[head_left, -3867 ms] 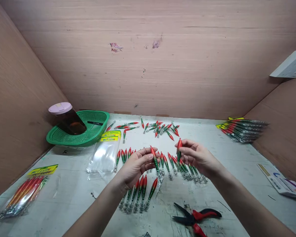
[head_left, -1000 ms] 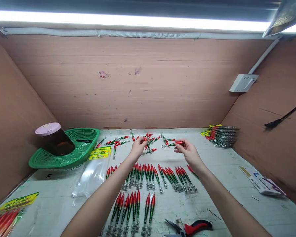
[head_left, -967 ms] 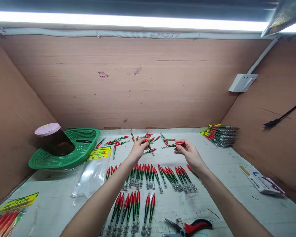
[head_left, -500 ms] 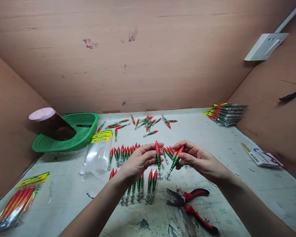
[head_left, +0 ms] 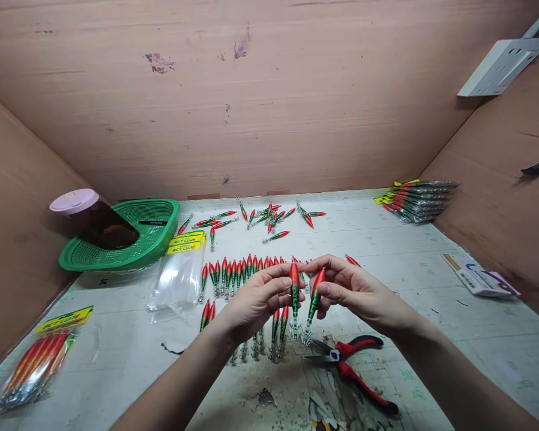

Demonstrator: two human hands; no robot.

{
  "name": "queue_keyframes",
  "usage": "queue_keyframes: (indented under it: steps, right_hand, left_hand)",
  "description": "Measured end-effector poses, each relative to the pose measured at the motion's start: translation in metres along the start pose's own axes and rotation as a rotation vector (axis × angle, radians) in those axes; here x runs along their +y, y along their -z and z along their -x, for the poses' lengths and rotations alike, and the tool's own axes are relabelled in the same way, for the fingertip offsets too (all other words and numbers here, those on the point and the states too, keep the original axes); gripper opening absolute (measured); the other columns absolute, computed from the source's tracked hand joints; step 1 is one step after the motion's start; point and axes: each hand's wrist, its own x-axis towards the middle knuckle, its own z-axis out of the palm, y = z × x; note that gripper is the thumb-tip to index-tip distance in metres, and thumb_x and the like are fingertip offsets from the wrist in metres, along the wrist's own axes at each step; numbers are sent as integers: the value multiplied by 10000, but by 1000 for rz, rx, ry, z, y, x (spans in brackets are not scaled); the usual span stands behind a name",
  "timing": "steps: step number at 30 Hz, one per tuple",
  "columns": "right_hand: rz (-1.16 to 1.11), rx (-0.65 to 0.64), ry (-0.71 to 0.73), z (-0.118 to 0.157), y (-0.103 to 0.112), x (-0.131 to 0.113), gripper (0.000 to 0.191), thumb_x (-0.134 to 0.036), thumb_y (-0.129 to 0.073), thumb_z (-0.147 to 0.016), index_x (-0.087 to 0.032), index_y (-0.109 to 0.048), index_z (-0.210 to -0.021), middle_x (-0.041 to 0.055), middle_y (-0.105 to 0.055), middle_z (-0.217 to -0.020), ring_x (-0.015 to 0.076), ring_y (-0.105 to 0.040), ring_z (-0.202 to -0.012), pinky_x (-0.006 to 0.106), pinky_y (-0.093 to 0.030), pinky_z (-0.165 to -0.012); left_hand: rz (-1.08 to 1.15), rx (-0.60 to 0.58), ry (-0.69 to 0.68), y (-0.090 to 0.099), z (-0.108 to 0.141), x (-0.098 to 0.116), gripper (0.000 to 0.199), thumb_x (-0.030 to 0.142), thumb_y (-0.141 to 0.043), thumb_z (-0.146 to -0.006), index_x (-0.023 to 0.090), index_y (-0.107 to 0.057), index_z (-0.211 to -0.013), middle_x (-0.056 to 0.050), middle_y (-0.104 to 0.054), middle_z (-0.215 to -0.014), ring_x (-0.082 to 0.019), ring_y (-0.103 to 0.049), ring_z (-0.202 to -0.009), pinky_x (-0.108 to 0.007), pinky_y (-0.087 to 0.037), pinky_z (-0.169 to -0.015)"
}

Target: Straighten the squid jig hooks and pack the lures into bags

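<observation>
Two red-and-green fishing lures hang side by side in front of me, red ends up and hook crowns down. My left hand (head_left: 266, 294) pinches the left fishing lure (head_left: 294, 292) between thumb and fingers. The right fishing lure (head_left: 315, 299), tilted slightly, is pinched in my right hand (head_left: 348, 287). Their hooks are close together; whether they touch I cannot tell. Behind and below my hands, rows of similar lures (head_left: 224, 276) lie on the table, partly covered by my left hand and forearm. Open red-handled pliers (head_left: 335, 357) rest just below the held lures.
Loose lures (head_left: 276, 218) are scattered at the back. To the left are a green basket (head_left: 117, 261) with a lidded bottle (head_left: 96, 222), clear yellow-topped bags (head_left: 177, 278) and a filled lure pack (head_left: 38, 365). Stacked packs (head_left: 420, 200) and a small white box (head_left: 478, 278) lie right.
My hands have come closer together, bringing the two lures nearly side by side with their hooks lower. The view has shifted slightly.
</observation>
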Motion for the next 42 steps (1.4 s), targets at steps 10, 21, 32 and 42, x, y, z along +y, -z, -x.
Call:
queue_keyframes:
  steps: [10,21,32,42]
  right_hand:
    - [248,-11,-234,-1,10,25,404,-493,-626,-841,-233,-444,-1091,-76,-493,-708,91,-546,-549,253,-511,-544]
    - [667,222,-392,-19,-11,86,310,-75,-577,-770,-233,-372,-942,-135,-392,-543,94,-410,-461,213,-264,-473]
    - [977,314,-250,-47,38,59,133,-286,-613,-905,-155,-612,-882,-8,-647,-799,130,-618,-710,292,-505,-671]
    - [1391,607,-211,-168,170,29,276,-328,-569,-944,-199,-592,-1186,84,-596,-1237,205,-617,-1029,415,-528,-870]
  left_hand:
    - [-545,110,173,16,-7,-20,365,258,-635,-711,190,-611,-1068,3,-598,-769,-115,-573,-633,-266,-458,-645]
    - [-1277,278,128,20,-16,-52,334,108,-618,-677,150,-629,-1008,-2,-576,-600,-214,-547,-588,-296,-335,-582]
    - [-1533,383,-104,20,-33,-16,183,258,-594,-833,190,-672,-984,-121,-692,-952,-288,-638,-900,-373,-443,-777]
    - [-1536,556,-152,46,-169,27,332,336,-586,-905,176,-582,-1196,-106,-590,-1244,-234,-603,-1060,-449,-517,-891]
